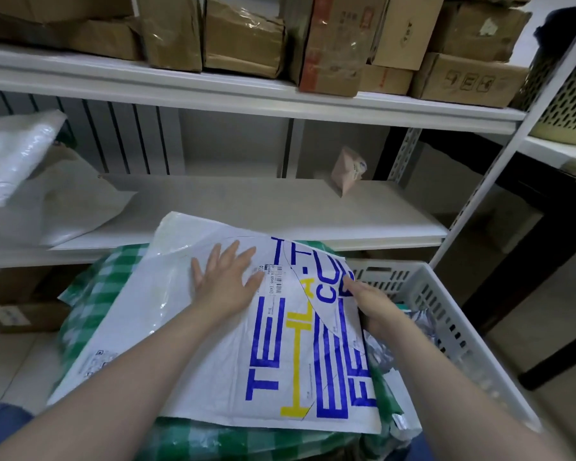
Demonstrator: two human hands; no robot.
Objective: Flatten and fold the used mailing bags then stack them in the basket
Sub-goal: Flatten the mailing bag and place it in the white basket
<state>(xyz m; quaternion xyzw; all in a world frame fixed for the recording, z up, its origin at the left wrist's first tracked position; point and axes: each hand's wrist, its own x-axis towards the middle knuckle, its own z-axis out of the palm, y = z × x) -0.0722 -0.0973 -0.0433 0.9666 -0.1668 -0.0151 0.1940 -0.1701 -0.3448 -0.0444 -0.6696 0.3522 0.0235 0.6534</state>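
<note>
behind, cardboard boxes (330, 41) crowd the white shelf (246, 98).

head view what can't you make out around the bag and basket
All in the head view:
- Basket contents: mostly covered by the white bag and the right hand gripping its edge.
- Label on the white bag: print too small to read.
- Green checked bag: largely hidden under the white bag.
</note>
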